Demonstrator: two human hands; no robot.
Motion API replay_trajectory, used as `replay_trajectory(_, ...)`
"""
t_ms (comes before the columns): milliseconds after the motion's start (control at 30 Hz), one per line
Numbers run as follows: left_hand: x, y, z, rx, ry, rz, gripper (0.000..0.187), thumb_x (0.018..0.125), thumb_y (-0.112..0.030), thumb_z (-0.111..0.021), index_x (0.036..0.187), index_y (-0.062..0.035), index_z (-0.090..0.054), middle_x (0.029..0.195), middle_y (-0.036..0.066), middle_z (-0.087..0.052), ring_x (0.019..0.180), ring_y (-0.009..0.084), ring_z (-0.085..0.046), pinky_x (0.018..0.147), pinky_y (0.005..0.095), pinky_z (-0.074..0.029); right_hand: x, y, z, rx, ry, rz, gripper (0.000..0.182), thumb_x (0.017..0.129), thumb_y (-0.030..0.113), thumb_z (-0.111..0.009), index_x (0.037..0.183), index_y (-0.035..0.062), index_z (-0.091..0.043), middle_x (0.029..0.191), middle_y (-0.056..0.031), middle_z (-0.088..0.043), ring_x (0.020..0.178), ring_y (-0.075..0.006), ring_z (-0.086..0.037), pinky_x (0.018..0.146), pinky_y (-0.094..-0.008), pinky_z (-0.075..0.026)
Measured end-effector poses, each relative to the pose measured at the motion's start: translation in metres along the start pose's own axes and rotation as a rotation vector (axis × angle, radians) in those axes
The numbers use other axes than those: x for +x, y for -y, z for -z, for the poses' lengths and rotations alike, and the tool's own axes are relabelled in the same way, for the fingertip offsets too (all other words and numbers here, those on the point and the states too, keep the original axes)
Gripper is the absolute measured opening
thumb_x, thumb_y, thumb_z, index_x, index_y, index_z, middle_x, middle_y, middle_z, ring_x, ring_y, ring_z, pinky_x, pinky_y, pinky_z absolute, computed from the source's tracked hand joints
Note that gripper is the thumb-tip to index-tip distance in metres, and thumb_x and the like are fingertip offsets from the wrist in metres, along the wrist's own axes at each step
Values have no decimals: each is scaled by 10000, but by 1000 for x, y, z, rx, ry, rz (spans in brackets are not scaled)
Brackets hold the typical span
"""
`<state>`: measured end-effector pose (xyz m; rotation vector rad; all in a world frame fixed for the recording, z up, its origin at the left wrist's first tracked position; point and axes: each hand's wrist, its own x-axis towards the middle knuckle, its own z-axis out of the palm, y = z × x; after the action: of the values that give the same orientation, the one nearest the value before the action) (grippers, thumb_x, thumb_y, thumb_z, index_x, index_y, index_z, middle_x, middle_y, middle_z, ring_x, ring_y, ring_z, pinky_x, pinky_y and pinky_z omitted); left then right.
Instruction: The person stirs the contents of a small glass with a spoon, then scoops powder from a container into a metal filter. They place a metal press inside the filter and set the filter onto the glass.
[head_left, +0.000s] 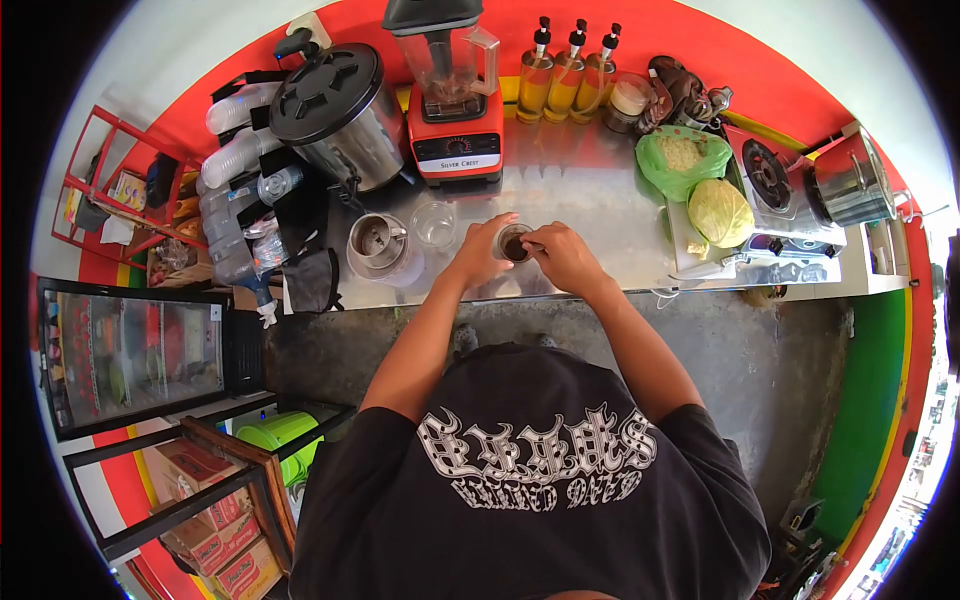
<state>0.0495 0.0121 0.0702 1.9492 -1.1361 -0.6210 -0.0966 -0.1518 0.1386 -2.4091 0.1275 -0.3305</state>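
Observation:
A small clear cup [514, 246] with dark contents stands on the steel counter near its front edge. My left hand [484, 250] is wrapped round the cup's left side. Over the cup's right rim, my right hand [564, 256] has its fingers pinched together; what they hold, if anything, is too small to make out. An empty-looking clear cup [435, 224] sits just left of my left hand. Further left, a metal cup [377, 240] with a handle rests on top of a whitish container [400, 272].
A red blender [458, 145] and a large steel urn [345, 130] stand behind. Several pump bottles [566, 82] line the back wall. On the right are a green bag [684, 165], a cabbage [720, 213], a gas stove [768, 175] and a steel pot [853, 180].

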Motion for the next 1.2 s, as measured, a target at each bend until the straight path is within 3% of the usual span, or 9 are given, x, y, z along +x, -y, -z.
replay_trajectory(200,2,-1,-6,61,-56,-45,1007,716,-80,-930,1604,-151,-460,1573,125,-566,1392,397,-513,1207,479,-411,-4,2,4,74,102,129,143,970,67,-651,1006,-3,-770,966,-225,-748,928,-453,-667,863,-538,-542)
replay_trajectory(300,3,-1,-6,-5,-29,-24,1007,720,-82,-930,1606,-132,-456,1555,138,-574,1405,394,-514,1211,477,-410,-2,-7,3,16,58,16,142,973,86,-649,987,-7,-756,947,-232,-744,933,-460,-669,863,-543,-539)
replay_trajectory(533,3,-6,-9,-15,-61,20,982,708,-88,-940,1579,-143,-490,1527,141,-579,1405,390,-517,1215,470,-411,-2,-8,-7,35,-55,35,165,984,107,-639,1004,-10,-755,961,-248,-746,949,-461,-679,870,-551,-538)
replay_trajectory(633,4,-1,-11,-32,-87,-11,956,707,-95,-946,1557,-139,-510,1520,138,-584,1388,378,-539,1188,459,-442,-4,-10,1,20,105,40,202,1008,117,-650,1057,-43,-763,1013,-242,-763,958,-454,-683,883,-537,-539)
replay_trajectory(833,4,5,-14,9,-107,-18,928,711,-101,-948,1540,-130,-531,1538,134,-588,1366,363,-581,1150,447,-480,3,-9,-10,-32,-106,-134,178,996,113,-621,990,-14,-746,933,-253,-735,934,-460,-679,865,-551,-539)
replay_trajectory(900,6,3,-11,19,-95,-13,926,719,-99,-944,1544,-130,-527,1546,132,-585,1376,367,-575,1158,450,-474,3,-8,-7,56,-20,62,200,1013,129,-606,979,-12,-745,932,-234,-745,940,-448,-684,868,-542,-543)
replay_trajectory(1033,6,-2,-3,9,20,63,955,748,-87,-926,1586,-148,-474,1570,142,-560,1413,394,-519,1207,473,-429,3,-17,1,28,127,86,195,1015,131,-607,957,-1,-738,925,-227,-744,938,-451,-680,855,-545,-543)
replay_trajectory(1100,6,-5,-2,22,36,48,954,749,-93,-927,1585,-134,-470,1583,150,-557,1405,394,-539,1187,473,-444,4,-18,0,2,-92,-11,157,983,119,-625,939,16,-735,910,-237,-734,925,-461,-674,842,-552,-541)
replay_trajectory(1200,4,-6,-5,-7,2,42,982,765,-43,-902,1615,-169,-427,1568,161,-531,1419,400,-498,1222,468,-420,7,-15,-9,-8,-138,-93,157,977,120,-626,940,25,-746,925,-237,-737,911,-474,-676,840,-555,-542)
